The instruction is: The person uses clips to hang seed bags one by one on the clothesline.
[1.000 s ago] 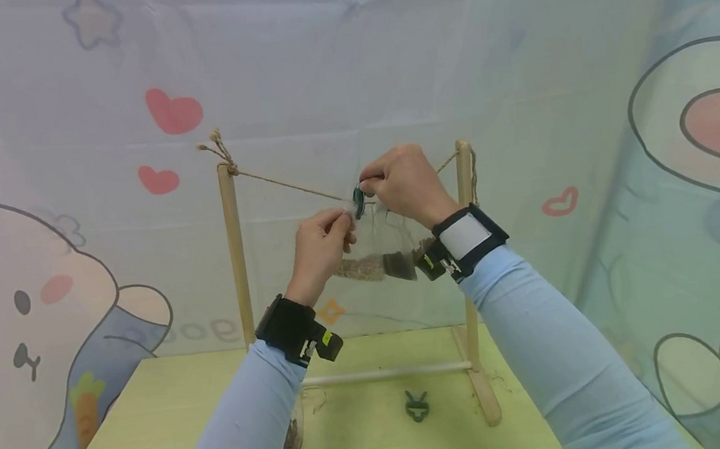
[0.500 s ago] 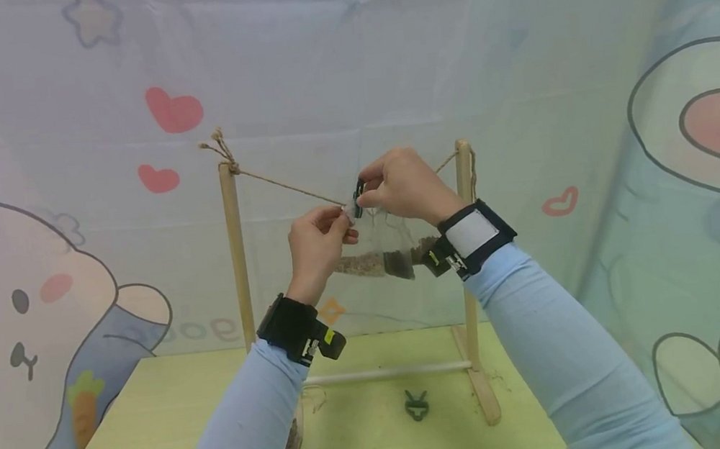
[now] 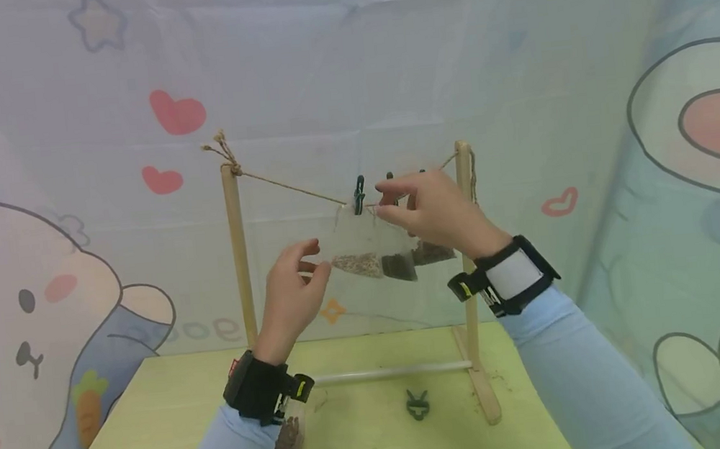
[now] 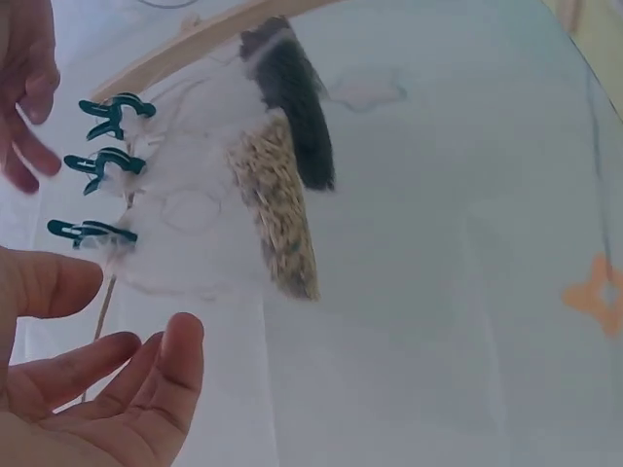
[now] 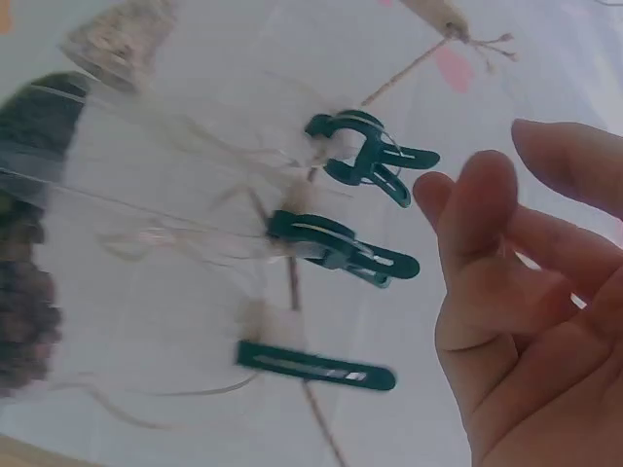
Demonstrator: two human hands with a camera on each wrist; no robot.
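My left hand [image 3: 294, 281] is off to the lower left of a clear bag of pale seeds [image 3: 357, 264], fingers apart and holding nothing. That bag hangs from a twine line [image 3: 294, 187], fixed by a dark green clip [image 3: 359, 197]. My right hand [image 3: 439, 206], fingers loosely bent and holding nothing, overlaps two more clips in the head view. In the right wrist view, three green clips, with the middle clip [image 5: 341, 248] among them, stand in a row on the twine. Beside the seed bag hang a bag with dark contents [image 3: 399, 267] and one with brown contents [image 3: 436, 252].
Wooden posts [image 3: 239, 258] at either side carry the twine, joined low down by a pale crossbar [image 3: 394, 372]. Another green clip [image 3: 417, 405] lies on the yellow-green table [image 3: 368, 448]. A bag of brown pieces [image 3: 288, 445] lies partly behind my left forearm.
Both hands have let go: the left hand moved down and left off the seed bag, the right hand moved right off the clip. Clip and bag now hang on the twine by themselves.
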